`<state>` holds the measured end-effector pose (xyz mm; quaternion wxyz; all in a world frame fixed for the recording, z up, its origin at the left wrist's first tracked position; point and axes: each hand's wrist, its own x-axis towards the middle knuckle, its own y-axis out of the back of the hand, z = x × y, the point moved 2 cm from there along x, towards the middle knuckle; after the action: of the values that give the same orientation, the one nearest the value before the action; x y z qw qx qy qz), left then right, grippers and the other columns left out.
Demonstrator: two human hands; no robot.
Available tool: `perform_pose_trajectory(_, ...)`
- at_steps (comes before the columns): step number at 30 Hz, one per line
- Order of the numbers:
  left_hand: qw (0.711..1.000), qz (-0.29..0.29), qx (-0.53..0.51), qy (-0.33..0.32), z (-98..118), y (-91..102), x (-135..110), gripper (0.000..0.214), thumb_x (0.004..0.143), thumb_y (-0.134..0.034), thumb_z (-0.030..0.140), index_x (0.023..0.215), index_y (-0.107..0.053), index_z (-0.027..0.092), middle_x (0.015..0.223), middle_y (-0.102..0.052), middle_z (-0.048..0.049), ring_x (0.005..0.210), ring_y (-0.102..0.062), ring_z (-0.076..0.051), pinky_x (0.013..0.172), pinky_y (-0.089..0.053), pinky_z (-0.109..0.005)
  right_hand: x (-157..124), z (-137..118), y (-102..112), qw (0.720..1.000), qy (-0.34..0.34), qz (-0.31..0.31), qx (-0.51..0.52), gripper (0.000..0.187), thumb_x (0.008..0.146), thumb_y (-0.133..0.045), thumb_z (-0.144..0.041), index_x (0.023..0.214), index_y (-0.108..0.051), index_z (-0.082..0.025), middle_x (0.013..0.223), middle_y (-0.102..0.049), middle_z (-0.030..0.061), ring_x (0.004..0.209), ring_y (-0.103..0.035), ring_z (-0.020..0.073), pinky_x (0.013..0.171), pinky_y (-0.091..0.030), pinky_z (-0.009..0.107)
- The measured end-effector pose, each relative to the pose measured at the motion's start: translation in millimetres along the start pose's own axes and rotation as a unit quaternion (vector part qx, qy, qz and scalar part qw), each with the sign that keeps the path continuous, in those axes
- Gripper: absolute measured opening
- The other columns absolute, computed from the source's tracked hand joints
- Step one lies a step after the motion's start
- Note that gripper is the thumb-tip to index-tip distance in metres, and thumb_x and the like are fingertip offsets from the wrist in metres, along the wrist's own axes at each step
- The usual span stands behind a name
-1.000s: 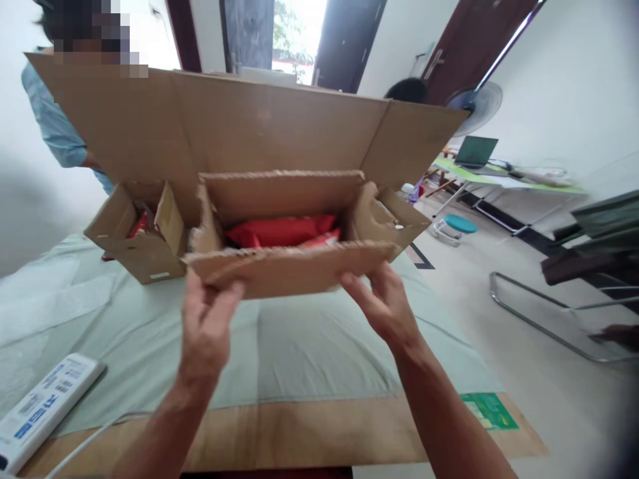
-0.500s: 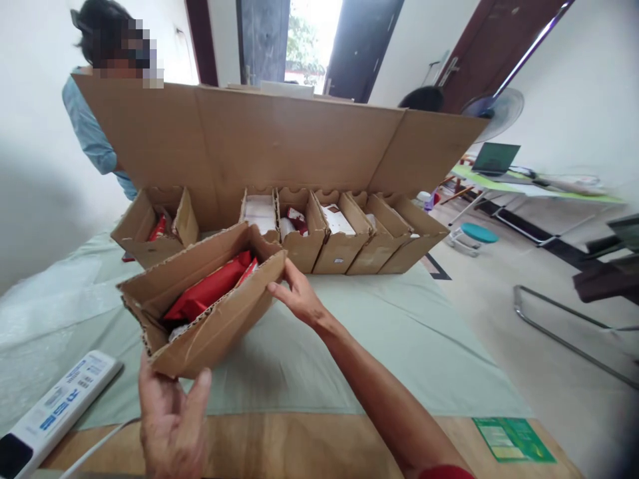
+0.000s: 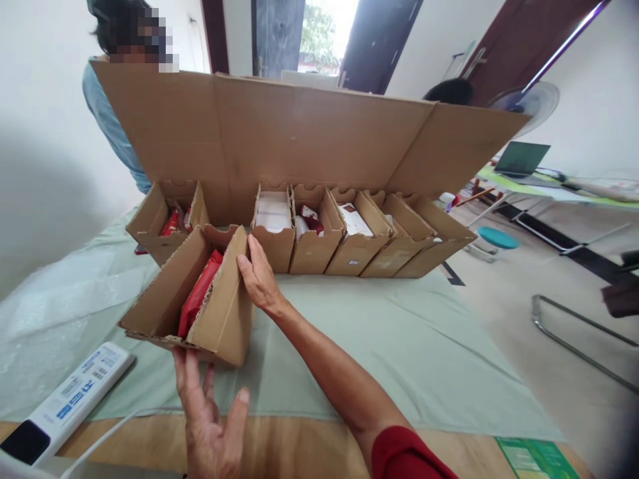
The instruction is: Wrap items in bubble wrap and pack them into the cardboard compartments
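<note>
An open cardboard box bin (image 3: 222,319) sits at an angle in front of the row, its near end toward me. Inside it leans a red packet (image 3: 200,293). My right hand (image 3: 262,276) grips the bin's right side near the far corner, thumb against the wall and fingertips by the upper edge. Below the near end is my left hand (image 3: 207,412), palm up and open, its fingertips touching the front of the bin and its thumb spread away. Whether the bin's base rests on the cloth is hard to see.
Several cardboard bins (image 3: 310,253) stand in a row before a tall cardboard panel (image 3: 319,126); another bin (image 3: 162,243) is at left, with a gap between. A white power strip (image 3: 74,392), cable and bubble wrap (image 3: 64,293) lie left. A person (image 3: 107,110) stands behind the panel.
The bin has swung round so its near end points more toward me. My right hand has shifted left along with it, and my left thumb has spread away from the bin.
</note>
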<state>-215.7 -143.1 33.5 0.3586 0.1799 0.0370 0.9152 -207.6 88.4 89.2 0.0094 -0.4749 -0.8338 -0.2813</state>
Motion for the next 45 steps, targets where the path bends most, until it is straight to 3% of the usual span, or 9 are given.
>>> perform_pose_trajectory(6, 0.999, -0.032, 0.025, -0.033, -12, -7.4, -12, 0.095, 0.088, -0.069, 0.023, 0.164, -0.016, 0.041, 0.175, -0.005, -0.0082, 0.161, -0.013, -0.036, 0.122, -0.034, -0.059, -26, 12, -13, 0.999, -0.003, 0.032, 0.035, 0.072, 0.106, -0.026, -0.056, 0.163, -0.030, -0.012, 0.172, -0.027, 0.0115, 0.160, -0.020, 0.0172, 0.132, -0.016, 0.035)
perform_pose_trajectory(10, 0.999, -0.018, 0.036, -0.028, -10, -13.2, 6, 0.093, 0.088, -0.070, 0.025, 0.164, -0.017, 0.041, 0.175, 0.000, -0.0095, 0.161, -0.011, -0.036, 0.121, -0.035, -0.061, -38, 32, -17, 0.998, 0.003, 0.024, 0.065, 0.067, 0.107, -0.025, -0.052, 0.160, -0.037, -0.013, 0.168, -0.035, 0.0118, 0.157, -0.030, 0.0187, 0.131, -0.021, 0.036)
perform_pose_trajectory(16, 0.999, -0.014, 0.027, -0.013, -3, -38.4, 36, 0.089, 0.088, -0.069, 0.028, 0.163, -0.022, 0.036, 0.175, -0.001, -0.0133, 0.160, -0.013, -0.038, 0.120, -0.035, -0.062, -48, 71, -21, 0.994, -0.010, -0.077, 0.076, 0.065, 0.106, -0.032, -0.054, 0.156, -0.043, -0.014, 0.165, -0.042, 0.0128, 0.154, -0.037, 0.0191, 0.129, -0.026, 0.037)
perform_pose_trajectory(19, 0.999, -0.017, 0.029, -0.006, -6, -49.1, 48, 0.089, 0.087, -0.069, 0.027, 0.163, -0.023, 0.034, 0.175, -0.003, -0.0143, 0.160, -0.013, -0.038, 0.121, -0.035, -0.061, -52, 80, -22, 0.996, -0.001, -0.054, 0.075, 0.058, 0.106, -0.036, -0.048, 0.150, -0.051, -0.013, 0.158, -0.051, 0.0152, 0.148, -0.045, 0.0198, 0.125, -0.033, 0.036)
perform_pose_trajectory(25, 0.999, -0.033, -0.005, 0.026, -10, -76.6, 96, 0.090, 0.085, -0.067, 0.026, 0.163, -0.022, 0.026, 0.174, -0.010, -0.0164, 0.160, -0.019, -0.035, 0.122, -0.036, -0.055, -56, 94, -30, 0.996, -0.031, 0.008, 0.079, 0.039, 0.101, -0.043, -0.034, 0.122, -0.068, -0.013, 0.125, -0.072, 0.0156, 0.119, -0.065, 0.0242, 0.107, -0.049, 0.037)
perform_pose_trajectory(31, 0.999, -0.033, 0.019, 0.027, -18, -105.2, 153, 0.097, 0.075, -0.066, 0.021, 0.162, -0.023, 0.016, 0.174, -0.013, -0.0182, 0.161, -0.012, -0.034, 0.130, -0.015, -0.051, -53, 106, -35, 0.993, -0.029, 0.040, 0.105, 0.025, 0.095, -0.045, -0.030, 0.101, -0.069, -0.021, 0.110, -0.073, 0.0060, 0.106, -0.065, 0.0214, 0.099, -0.051, 0.034)
perform_pose_trajectory(35, 0.998, -0.051, 0.031, 0.024, -19, -113.3, 173, 0.097, 0.075, -0.064, 0.021, 0.161, -0.023, 0.009, 0.174, -0.010, -0.0206, 0.162, -0.008, -0.031, 0.132, -0.007, -0.046, -53, 106, -33, 0.991, -0.031, 0.057, 0.120, 0.027, 0.095, -0.044, -0.034, 0.094, -0.068, -0.021, 0.097, -0.071, 0.0039, 0.094, -0.064, 0.0202, 0.092, -0.052, 0.033)
perform_pose_trajectory(40, 0.996, -0.075, 0.041, 0.027, -14, -99.6, 153, 0.087, 0.077, -0.063, 0.022, 0.159, -0.033, 0.015, 0.171, -0.022, -0.0184, 0.161, -0.017, -0.031, 0.130, -0.016, -0.051, -60, 106, -30, 0.989, -0.044, 0.063, 0.129, 0.024, 0.092, -0.047, -0.033, 0.098, -0.068, -0.021, 0.093, -0.072, 0.0032, 0.084, -0.065, 0.0185, 0.082, -0.055, 0.030)
perform_pose_trajectory(45, 0.987, -0.119, 0.108, 0.016, -34, -49.6, 69, 0.070, 0.088, -0.058, 0.030, 0.155, -0.041, 0.021, 0.168, -0.030, -0.0172, 0.157, -0.029, -0.034, 0.123, -0.033, -0.060, -47, 80, -26, 0.990, -0.036, 0.038, 0.134, 0.034, 0.094, -0.045, -0.029, 0.121, -0.063, -0.021, 0.103, -0.074, 0.0051, 0.076, -0.068, 0.0149, 0.077, -0.057, 0.028)
